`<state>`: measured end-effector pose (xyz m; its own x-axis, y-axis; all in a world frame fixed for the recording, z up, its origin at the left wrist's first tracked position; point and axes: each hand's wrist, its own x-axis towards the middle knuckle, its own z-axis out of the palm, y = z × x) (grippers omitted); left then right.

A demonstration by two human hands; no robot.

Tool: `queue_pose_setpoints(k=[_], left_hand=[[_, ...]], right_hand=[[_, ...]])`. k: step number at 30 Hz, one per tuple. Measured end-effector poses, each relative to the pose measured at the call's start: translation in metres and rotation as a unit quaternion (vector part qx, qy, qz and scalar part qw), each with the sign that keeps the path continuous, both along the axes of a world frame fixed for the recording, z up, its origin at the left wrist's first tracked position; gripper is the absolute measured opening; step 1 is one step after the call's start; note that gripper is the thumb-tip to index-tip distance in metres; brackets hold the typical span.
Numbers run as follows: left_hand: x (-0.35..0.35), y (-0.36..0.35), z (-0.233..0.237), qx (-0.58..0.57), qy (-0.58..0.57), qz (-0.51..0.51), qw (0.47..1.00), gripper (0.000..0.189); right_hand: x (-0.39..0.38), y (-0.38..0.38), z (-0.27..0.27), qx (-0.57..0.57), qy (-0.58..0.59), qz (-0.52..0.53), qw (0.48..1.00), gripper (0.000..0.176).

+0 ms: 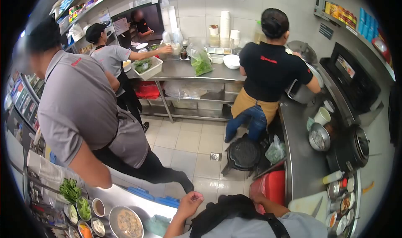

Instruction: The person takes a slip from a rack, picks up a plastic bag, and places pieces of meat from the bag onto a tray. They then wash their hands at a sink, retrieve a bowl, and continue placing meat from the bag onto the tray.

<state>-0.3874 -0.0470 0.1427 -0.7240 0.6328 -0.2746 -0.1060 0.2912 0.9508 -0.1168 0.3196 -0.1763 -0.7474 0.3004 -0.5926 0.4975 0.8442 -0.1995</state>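
My left hand (191, 203) is raised beside my black apron (228, 215), its fingers loosely curled with nothing visible in them. Near it, at the counter's edge, lies a crumpled bluish plastic bag (156, 226). Further left stands a metal bowl (126, 222) of pale, sliced-looking food. My right hand (258, 198) is at the other side of the apron, close to a red bin (271, 187); its fingers are mostly hidden. To the right of that arm, a white cutting board (299, 205) carries a knife (317, 207).
One co-worker (86, 104) stands close on the left, another (109, 56) behind, a third (274, 66) at the back right. A black stool (243, 153) stands on the tiled floor. Small tubs, leafy greens (72, 190) and stacked cups line the left counter; a black rice cooker (349, 148) is right.
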Motion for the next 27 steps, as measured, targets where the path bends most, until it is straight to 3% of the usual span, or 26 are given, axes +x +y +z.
queue_pose_setpoints(k=[1,4,7,9,11,13,14,15,16,17,18,19,20,21,24,27], left_hand=[[-0.007,0.002,-0.007,-0.011,-0.003,0.01,1.0,0.017],[-0.037,0.016,-0.028,0.003,-0.011,0.039,0.999,0.019],[-0.07,0.037,-0.022,-0.032,0.008,0.055,0.998,0.017],[-0.107,0.056,-0.044,0.061,-0.104,0.118,0.986,0.014],[-0.142,0.072,-0.076,0.028,-0.142,0.158,0.977,0.012],[-0.171,0.07,-0.156,-0.056,-0.223,0.228,0.946,0.021],[-0.179,0.051,-0.197,-0.202,-0.14,0.111,0.963,0.025],[-0.187,0.032,-0.242,-0.369,-0.016,-0.036,0.929,0.029],[-0.195,0.016,-0.279,-0.478,0.091,-0.154,0.86,0.033],[-0.185,-0.007,-0.309,-0.514,0.205,-0.195,0.81,0.032],[-0.176,0.0,-0.291,-0.495,0.283,-0.193,0.798,0.031],[-0.174,-0.024,-0.307,-0.49,0.2,-0.24,0.814,0.028],[-0.168,-0.03,-0.297,-0.485,0.118,-0.198,0.844,0.028],[-0.163,-0.035,-0.298,-0.472,0.035,-0.114,0.874,0.028],[-0.173,-0.031,-0.285,-0.376,-0.223,0.172,0.883,0.027],[-0.202,-0.023,-0.289,-0.309,-0.294,0.266,0.864,0.027]], right_hand=[[0.009,0.012,-0.049,-0.012,0.022,-0.065,0.998,0.033],[-0.014,0.06,-0.081,-0.117,-0.136,0.167,0.969,0.03],[-0.092,0.099,-0.069,-0.042,-0.11,0.148,0.982,0.029],[-0.164,0.142,-0.108,0.034,-0.027,0.163,0.986,0.029],[-0.266,0.16,-0.056,0.021,0.0,0.17,0.985,0.025],[-0.364,0.17,-0.017,0.027,0.028,0.188,0.981,0.024],[-0.408,0.171,0.004,0.028,0.053,0.209,0.976,0.025],[-0.444,0.178,0.001,0.082,0.137,0.338,0.927,0.023],[-0.481,0.177,0.004,-0.011,0.173,0.201,0.964,0.021],[-0.524,0.181,-0.028,-0.109,0.17,0.178,0.963,0.02],[-0.563,0.193,-0.059,-0.201,0.16,0.155,0.954,0.019],[-0.588,0.192,-0.039,-0.234,0.142,0.188,0.943,0.017],[-0.612,0.17,0.003,-0.266,0.123,0.222,0.93,0.021],[-0.608,0.123,0.116,-0.353,0.081,-0.123,0.924,0.024],[-0.691,0.083,0.157,-0.397,0.087,-0.083,0.91,0.026],[-0.75,0.062,0.175,-0.439,0.079,-0.09,0.89,0.022]])
